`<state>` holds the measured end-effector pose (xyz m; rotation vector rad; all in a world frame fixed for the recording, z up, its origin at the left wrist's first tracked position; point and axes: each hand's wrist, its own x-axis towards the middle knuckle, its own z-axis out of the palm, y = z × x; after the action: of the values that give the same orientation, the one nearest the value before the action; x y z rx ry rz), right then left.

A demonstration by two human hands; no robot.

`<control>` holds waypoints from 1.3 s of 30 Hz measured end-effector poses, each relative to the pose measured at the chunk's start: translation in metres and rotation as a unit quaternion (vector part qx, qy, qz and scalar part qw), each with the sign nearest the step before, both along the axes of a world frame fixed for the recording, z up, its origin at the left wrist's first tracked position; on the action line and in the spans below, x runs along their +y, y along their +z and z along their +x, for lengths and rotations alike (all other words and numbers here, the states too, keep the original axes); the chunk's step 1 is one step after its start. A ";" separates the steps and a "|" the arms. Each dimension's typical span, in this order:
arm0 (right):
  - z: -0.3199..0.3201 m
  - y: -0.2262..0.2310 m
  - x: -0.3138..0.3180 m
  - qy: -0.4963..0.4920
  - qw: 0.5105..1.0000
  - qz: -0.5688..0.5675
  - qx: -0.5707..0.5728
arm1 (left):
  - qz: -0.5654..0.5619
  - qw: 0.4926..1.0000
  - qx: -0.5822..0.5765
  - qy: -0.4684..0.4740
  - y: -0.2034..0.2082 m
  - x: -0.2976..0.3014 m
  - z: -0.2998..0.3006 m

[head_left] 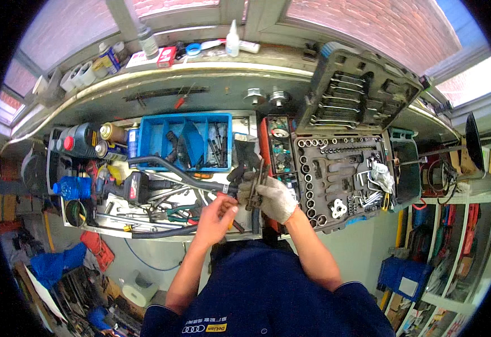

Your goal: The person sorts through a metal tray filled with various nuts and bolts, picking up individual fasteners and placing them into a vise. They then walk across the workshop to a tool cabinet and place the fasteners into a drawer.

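Observation:
My right hand [278, 201], in a pale grey work glove, is wrapped round a dark, worn metal bracket-like part [253, 194]. The part stands on end over the front middle of the bench, and its exact kind is hard to tell. Close to its left side is my bare left hand [217, 218], its fingers curled in and the thumb pressed toward them. Whatever the left fingers hold, if anything, is hidden. A black rubber hose [172, 168] runs across the bench just behind the left hand. Beside that hand lie loose hand tools, among them green-handled pliers [182, 212].
A blue divided bin [185, 115] with black parts stands behind my hands. On the right lies an opened socket set case [335, 168], its lid [363, 90] holding wrenches. Bottles and spray cans [112, 133] crowd the left. A white squeeze bottle [232, 42] stands on the sill.

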<state>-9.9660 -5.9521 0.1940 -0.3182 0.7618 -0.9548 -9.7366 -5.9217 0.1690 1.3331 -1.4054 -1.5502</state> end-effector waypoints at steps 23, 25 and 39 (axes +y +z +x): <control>-0.201 -0.017 0.140 -0.274 0.960 0.049 0.012 | -0.206 0.940 -0.104 -0.252 0.055 0.034 -0.253; -0.247 0.027 0.159 -0.317 0.943 0.094 0.049 | -0.182 0.950 -0.118 -0.226 0.055 0.036 -0.297; -0.471 0.014 0.252 -0.216 0.883 0.099 0.406 | -0.187 0.924 -0.186 -0.277 0.009 0.068 -0.565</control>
<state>-10.4374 -5.6998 0.2078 -0.3790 1.7466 -1.1510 -10.3013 -5.8539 0.1782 1.0753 -2.3419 -1.2824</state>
